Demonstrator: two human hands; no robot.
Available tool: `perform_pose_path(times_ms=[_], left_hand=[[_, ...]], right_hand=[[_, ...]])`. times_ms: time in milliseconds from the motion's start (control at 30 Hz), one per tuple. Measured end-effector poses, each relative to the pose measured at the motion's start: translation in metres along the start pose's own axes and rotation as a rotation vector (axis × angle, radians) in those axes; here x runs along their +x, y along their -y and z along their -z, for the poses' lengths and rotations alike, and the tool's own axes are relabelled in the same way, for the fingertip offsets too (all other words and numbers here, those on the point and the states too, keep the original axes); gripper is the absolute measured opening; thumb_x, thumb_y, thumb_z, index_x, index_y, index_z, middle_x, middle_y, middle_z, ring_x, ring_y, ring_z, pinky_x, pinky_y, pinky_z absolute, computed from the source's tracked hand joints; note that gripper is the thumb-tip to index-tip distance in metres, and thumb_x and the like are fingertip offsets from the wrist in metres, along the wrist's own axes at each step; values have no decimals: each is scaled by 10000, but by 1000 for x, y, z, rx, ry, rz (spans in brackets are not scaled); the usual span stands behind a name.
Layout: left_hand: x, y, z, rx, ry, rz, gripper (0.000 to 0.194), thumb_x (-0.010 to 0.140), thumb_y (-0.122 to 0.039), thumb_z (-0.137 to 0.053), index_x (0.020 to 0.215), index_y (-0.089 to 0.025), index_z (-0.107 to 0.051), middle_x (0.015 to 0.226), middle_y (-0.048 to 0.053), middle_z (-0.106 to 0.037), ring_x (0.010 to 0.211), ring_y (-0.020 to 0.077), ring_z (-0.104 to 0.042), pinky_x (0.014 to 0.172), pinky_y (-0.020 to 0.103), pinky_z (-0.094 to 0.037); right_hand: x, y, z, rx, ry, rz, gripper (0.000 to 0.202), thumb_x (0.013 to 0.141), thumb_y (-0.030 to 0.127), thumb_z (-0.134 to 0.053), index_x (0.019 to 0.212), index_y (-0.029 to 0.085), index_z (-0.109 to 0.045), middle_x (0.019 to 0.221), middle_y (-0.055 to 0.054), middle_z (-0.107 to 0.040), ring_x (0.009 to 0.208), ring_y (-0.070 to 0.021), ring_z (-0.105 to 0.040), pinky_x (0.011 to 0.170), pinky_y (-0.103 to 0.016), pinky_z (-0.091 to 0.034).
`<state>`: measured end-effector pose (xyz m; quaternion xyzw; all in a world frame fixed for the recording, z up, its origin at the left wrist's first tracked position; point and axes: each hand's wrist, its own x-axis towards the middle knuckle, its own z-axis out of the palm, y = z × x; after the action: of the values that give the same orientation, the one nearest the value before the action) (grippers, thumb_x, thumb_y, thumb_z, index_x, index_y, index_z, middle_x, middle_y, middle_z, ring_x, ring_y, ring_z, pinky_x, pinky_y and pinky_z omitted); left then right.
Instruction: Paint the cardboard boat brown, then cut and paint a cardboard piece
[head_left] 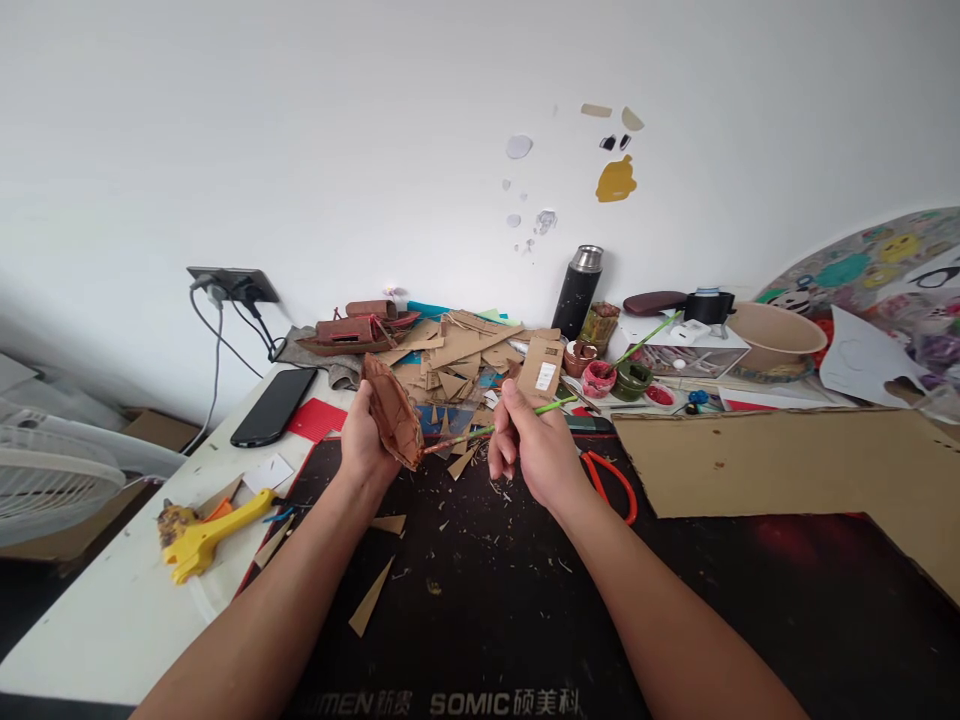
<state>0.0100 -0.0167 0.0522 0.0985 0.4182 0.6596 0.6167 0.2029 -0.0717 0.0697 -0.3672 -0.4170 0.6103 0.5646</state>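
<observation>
A brown-painted cardboard boat hull [394, 412] is tilted up in my left hand [366, 440], whose fingers are wrapped round its left side and underside. My right hand [536, 440] pinches a thin green paintbrush [480, 432]. The brush's dark tip points left and reaches the lower end of the hull; whether it touches cannot be made out. Behind the hands lies a heap of cut cardboard pieces [465, 345]. Open jars of pink paint [598, 378], green paint [635, 380] and brown paint [580, 357] stand beyond my right hand.
Finished model boats [356, 332] sit at the back left. A phone [274, 407] and a yellow glue gun [214, 535] lie on the left. Red-handled scissors [613, 487] and a large cardboard sheet [750, 465] lie right. A black flask [579, 292] stands by the wall. Scraps dot the black mat [480, 610].
</observation>
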Motion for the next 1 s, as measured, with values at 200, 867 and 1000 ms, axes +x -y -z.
perform_pose_path(times_ms=[200,867,1000], left_hand=[[-8,6,-3,25,48,63,388,1096,-407,-437,940,-153,-685,726,45,-697,525,191,-656,511,319,-576],[-7,6,-2,-7,116,73,436,1107,-421,-378,927,-166,-683,728,53,-681,570,187,-661,525,298,-587],[-5,4,0,9,82,88,441,1098,-460,-400,926,-170,-685,720,50,-677,552,188,-660,528,300,-589]], right_hand=[[4,-3,2,29,-74,34,598,872,768,-723,687,214,-593,402,74,-471,345,-153,-625,307,-185,-317],[6,-3,2,52,-93,36,612,834,788,-742,686,216,-587,406,76,-468,351,-156,-628,308,-187,-312],[2,0,-2,48,-41,14,612,851,779,-735,665,219,-573,376,96,-402,314,-142,-585,300,-185,-293]])
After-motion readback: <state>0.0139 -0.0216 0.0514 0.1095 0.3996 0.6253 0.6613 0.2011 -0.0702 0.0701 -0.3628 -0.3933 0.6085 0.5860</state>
